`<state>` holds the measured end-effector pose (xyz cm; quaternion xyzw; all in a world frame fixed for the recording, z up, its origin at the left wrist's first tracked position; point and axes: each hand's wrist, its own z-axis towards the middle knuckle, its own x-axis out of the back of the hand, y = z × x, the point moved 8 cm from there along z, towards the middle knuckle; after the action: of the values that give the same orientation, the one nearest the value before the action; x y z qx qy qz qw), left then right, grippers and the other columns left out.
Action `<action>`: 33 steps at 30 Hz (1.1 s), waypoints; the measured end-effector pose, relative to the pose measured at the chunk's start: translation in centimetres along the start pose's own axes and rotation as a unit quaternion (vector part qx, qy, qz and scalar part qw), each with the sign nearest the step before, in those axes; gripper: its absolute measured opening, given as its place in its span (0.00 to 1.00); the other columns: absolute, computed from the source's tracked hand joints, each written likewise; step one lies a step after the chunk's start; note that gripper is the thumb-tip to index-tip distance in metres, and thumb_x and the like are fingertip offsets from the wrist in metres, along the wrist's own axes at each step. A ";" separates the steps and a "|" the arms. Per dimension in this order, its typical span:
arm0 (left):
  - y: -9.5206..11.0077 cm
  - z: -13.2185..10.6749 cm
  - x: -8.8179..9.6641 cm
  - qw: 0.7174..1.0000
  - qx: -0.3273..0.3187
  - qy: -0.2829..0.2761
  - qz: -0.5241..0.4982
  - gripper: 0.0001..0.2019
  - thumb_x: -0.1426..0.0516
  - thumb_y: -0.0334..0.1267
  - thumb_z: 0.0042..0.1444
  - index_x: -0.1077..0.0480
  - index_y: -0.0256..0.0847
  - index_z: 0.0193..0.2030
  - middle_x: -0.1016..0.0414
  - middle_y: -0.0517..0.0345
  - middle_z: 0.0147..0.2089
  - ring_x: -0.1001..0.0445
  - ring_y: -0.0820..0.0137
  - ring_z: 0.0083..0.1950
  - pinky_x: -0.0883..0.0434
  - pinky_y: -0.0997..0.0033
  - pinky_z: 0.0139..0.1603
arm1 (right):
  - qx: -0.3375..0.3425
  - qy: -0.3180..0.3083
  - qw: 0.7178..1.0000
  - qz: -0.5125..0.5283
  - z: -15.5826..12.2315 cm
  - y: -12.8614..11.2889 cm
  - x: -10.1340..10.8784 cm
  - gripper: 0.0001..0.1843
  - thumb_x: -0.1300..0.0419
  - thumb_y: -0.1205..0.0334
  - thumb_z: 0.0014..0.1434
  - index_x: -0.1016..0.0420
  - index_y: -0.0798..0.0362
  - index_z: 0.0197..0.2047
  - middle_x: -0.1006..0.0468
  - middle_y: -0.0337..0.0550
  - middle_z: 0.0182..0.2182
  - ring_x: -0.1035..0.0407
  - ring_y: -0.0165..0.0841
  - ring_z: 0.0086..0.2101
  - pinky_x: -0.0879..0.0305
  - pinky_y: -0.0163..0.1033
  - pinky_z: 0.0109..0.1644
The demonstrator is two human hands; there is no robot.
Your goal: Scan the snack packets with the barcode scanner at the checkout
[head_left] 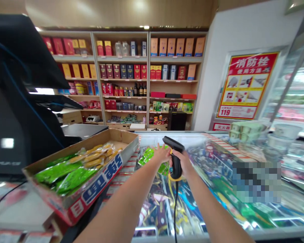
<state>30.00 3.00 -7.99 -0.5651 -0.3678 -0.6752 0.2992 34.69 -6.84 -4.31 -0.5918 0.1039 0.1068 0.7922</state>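
My right hand [184, 162] is wrapped around the grip of a black barcode scanner [176, 163] with yellow trim. The scanner's head points up and left, and its cable hangs down toward me. Fingers spread, my left hand [162, 154] lies over a shiny green snack packet [147, 156] and comes close to the scanner. Its palm side is hidden. Beneath both hands is the glass top of a chest freezer [154, 216], with colourful wrapped goods showing through.
At left stands an open cardboard box [77, 206] of green and yellow packets, beside a black checkout terminal [12, 111]. Plastic tubs [283, 135] and stacked cartons [245, 131] sit at right. Shelves [124, 80] of boxed goods line the back wall.
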 end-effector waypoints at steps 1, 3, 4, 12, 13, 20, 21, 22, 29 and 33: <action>0.0 0.3 -0.6 0.999 -0.006 -0.031 0.011 0.35 0.43 0.49 0.52 0.45 0.55 0.68 0.50 0.48 0.72 0.54 0.36 0.70 0.60 0.19 0.59 | 0.009 0.000 1.000 0.005 0.0 -0.1 0.0 0.14 0.37 0.52 0.50 0.27 0.55 0.31 0.23 0.41 0.21 0.35 0.28 0.13 0.41 0.32 0.15; -0.1 0.0 -1.4 0.997 -0.015 -0.068 0.027 0.35 0.43 0.51 0.52 0.45 0.56 0.68 0.52 0.48 0.73 0.51 0.37 0.69 0.59 0.20 0.59 | 0.018 0.004 1.000 0.011 -0.1 -0.2 0.0 0.14 0.37 0.53 0.50 0.28 0.55 0.31 0.22 0.42 0.23 0.34 0.27 0.14 0.40 0.31 0.16; -0.2 -0.5 -1.5 0.997 -0.021 -0.072 0.034 0.34 0.44 0.52 0.53 0.45 0.56 0.68 0.52 0.48 0.73 0.50 0.38 0.69 0.58 0.22 0.60 | 0.014 0.003 1.000 0.010 -0.1 -0.2 0.0 0.14 0.37 0.52 0.50 0.28 0.55 0.31 0.22 0.41 0.22 0.34 0.27 0.14 0.40 0.31 0.16; -3.7 -10.5 0.2 0.990 -0.132 -0.039 -0.021 0.24 0.44 0.48 0.56 0.34 0.58 0.60 0.46 0.55 0.71 0.44 0.51 0.69 0.52 0.37 0.67 | -0.049 -0.038 0.997 -0.040 -1.1 0.9 -2.1 0.16 0.38 0.49 0.49 0.28 0.54 0.31 0.30 0.36 0.12 0.37 0.29 0.11 0.38 0.34 0.16; -4.3 -11.5 0.8 0.988 -0.142 -0.034 -0.057 0.22 0.42 0.45 0.54 0.30 0.56 0.57 0.42 0.55 0.70 0.41 0.53 0.68 0.49 0.43 0.67 | -0.052 -0.041 0.997 -0.046 -1.2 1.0 -2.4 0.15 0.38 0.49 0.49 0.28 0.54 0.30 0.30 0.36 0.12 0.37 0.30 0.12 0.38 0.34 0.16; -8.4 -11.2 3.7 0.977 0.047 0.150 -0.144 0.15 0.44 0.49 0.55 0.24 0.40 0.36 0.23 0.44 0.49 0.28 0.55 0.55 0.43 0.53 0.64 | -0.057 -0.070 0.995 -0.044 -0.9 2.6 -3.1 0.16 0.35 0.51 0.46 0.28 0.56 0.30 0.24 0.41 0.19 0.35 0.30 0.13 0.39 0.35 0.16; -8.5 -10.8 3.3 0.978 0.077 0.157 -0.116 0.16 0.42 0.51 0.52 0.25 0.39 0.36 0.23 0.42 0.50 0.30 0.51 0.58 0.46 0.49 0.65 | -0.056 -0.072 0.995 -0.043 -0.9 2.8 -3.1 0.16 0.35 0.52 0.46 0.27 0.56 0.30 0.23 0.42 0.20 0.35 0.30 0.13 0.38 0.35 0.16; -8.4 -10.4 2.7 0.979 0.095 0.153 -0.093 0.17 0.40 0.52 0.49 0.26 0.38 0.36 0.24 0.39 0.51 0.33 0.48 0.61 0.49 0.45 0.66 | -0.057 -0.074 0.995 -0.045 -0.9 2.9 -3.0 0.16 0.35 0.52 0.46 0.27 0.57 0.30 0.23 0.42 0.21 0.34 0.29 0.13 0.38 0.34 0.16; -8.8 -9.3 0.5 0.972 0.097 0.140 -0.164 0.19 0.33 0.45 0.38 0.29 0.40 0.36 0.22 0.45 0.42 0.26 0.51 0.49 0.39 0.46 0.59 | -0.062 -0.065 0.994 -0.062 -1.0 2.8 -3.1 0.14 0.36 0.53 0.46 0.28 0.56 0.27 0.27 0.39 0.16 0.35 0.29 0.13 0.39 0.34 0.17; -9.9 -9.6 1.3 0.897 0.073 0.213 -0.379 0.20 0.33 0.34 0.35 0.32 0.39 0.37 0.24 0.55 0.35 0.24 0.61 0.42 0.30 0.60 0.48 | -0.058 -0.067 0.993 -0.073 -1.1 2.9 -3.2 0.15 0.35 0.53 0.46 0.28 0.56 0.28 0.28 0.39 0.15 0.35 0.30 0.13 0.40 0.34 0.17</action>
<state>16.40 0.43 -9.17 -0.2021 -0.5304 -0.8126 0.1321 30.77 -7.22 -6.30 -0.6344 0.0004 0.0938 0.7673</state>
